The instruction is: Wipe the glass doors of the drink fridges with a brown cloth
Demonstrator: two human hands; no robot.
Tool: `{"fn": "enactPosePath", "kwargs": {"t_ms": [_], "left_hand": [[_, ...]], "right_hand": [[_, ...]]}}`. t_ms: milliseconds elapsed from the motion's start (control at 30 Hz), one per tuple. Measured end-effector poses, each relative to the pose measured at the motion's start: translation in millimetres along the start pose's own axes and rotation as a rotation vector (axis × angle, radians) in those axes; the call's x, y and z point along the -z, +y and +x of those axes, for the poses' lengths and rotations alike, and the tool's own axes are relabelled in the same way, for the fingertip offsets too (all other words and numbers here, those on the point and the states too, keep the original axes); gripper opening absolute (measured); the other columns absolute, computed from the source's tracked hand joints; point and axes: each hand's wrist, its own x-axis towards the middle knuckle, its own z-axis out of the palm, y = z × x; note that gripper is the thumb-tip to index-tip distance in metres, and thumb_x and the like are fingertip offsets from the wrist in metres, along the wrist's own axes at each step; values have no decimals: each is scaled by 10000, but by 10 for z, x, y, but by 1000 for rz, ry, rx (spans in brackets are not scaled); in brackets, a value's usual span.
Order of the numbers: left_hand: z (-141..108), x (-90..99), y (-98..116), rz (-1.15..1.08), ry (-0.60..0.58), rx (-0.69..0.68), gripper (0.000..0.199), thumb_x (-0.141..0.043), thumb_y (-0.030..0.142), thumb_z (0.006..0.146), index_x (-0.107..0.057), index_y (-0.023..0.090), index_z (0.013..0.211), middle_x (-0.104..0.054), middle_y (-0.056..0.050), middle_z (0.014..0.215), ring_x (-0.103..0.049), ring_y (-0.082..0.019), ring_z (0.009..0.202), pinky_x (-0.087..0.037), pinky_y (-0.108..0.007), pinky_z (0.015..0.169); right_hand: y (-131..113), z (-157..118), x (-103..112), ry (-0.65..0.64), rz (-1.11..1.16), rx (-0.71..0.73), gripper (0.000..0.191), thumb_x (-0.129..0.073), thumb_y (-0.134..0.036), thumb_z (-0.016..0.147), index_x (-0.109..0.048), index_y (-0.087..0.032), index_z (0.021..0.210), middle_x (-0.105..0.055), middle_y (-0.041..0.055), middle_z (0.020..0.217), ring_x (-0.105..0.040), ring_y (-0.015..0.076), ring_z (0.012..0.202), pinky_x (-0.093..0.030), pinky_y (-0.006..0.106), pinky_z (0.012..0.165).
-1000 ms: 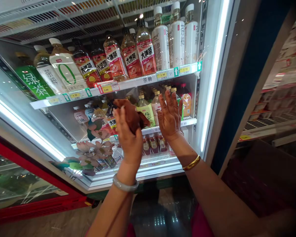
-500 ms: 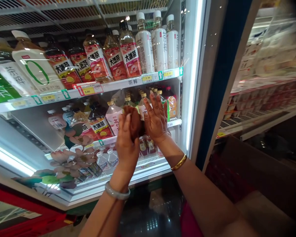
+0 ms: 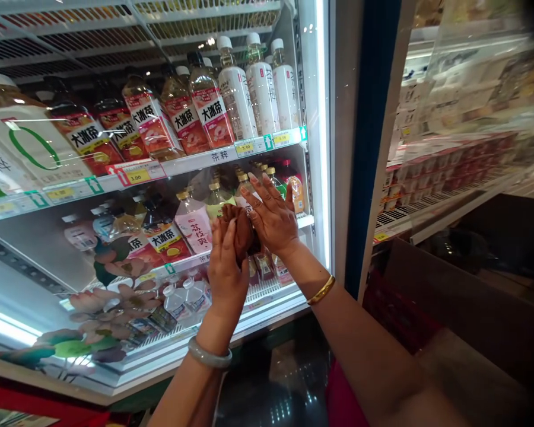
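Observation:
My left hand (image 3: 226, 261), with a pale bangle on its wrist, presses a bunched brown cloth (image 3: 242, 231) against the glass door (image 3: 160, 196) of a lit drinks fridge. The cloth sits between its thumb and straightened fingers. Beside it, my right hand (image 3: 273, 216) lies on the glass with fingers spread and nothing visible in it. A gold bracelet (image 3: 322, 290) is on the right wrist. Part of the cloth is hidden behind my left fingers, and the hands block several bottles behind the glass.
Bottled drinks (image 3: 209, 110) stand on the upper shelf (image 3: 191, 163), with more bottles (image 3: 193, 225) below. A lotus flower decal (image 3: 102, 308) covers the door's lower left. The blue fridge side (image 3: 376, 118) rises at right, beside another shelf unit (image 3: 449, 172) with packaged goods.
The view has shifted, so the fridge appears farther left. My hands remain on the glass; the cloth has bunched slightly differently and sits a little lower in the picture.

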Motion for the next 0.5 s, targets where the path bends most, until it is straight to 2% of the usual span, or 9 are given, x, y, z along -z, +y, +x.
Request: {"fn": "enactPosePath", "kwargs": {"t_ms": [100, 300, 367, 500], "left_hand": [[3, 4, 17, 23, 56, 45, 945, -573, -17, 783, -265, 292, 1621, -231, -84, 1714, -209, -245, 1590, -226, -492, 1299], [-191, -197, 47, 66, -135, -111, 879, -535, -44, 816, -333, 309, 1595, -285, -89, 1694, -271, -255, 1568, -326, -495, 1266], [-132, -189, 46, 57, -108, -99, 859, -537, -39, 816, -362, 308, 1583, -282, -82, 1697, -268, -258, 1570, -303, -503, 1275], [98, -222, 133, 12, 64, -8, 905, -550, -40, 795, -324, 312, 1598, -262, -57, 1706, -234, -242, 1583, -233, -480, 1302]], "right_hand": [[77, -18, 25, -12, 24, 31, 472, -325, -378, 1072, -444, -363, 1528, -347, -60, 1648, -194, 168, 1587, 7, 536, 1330], [152, -34, 64, 10, 113, 43, 460, -332, -339, 1067, -497, -318, 1496, -407, -38, 1624, -240, 155, 1573, -102, 506, 1336], [162, -32, 87, 12, 125, 50, 458, -338, -331, 1067, -504, -303, 1493, -405, -35, 1625, -250, 153, 1570, -112, 487, 1338], [203, -32, 114, 2, 146, 63, 451, -358, -326, 1068, -496, -312, 1497, -397, -47, 1626, -262, 158, 1567, -120, 495, 1337]]}}
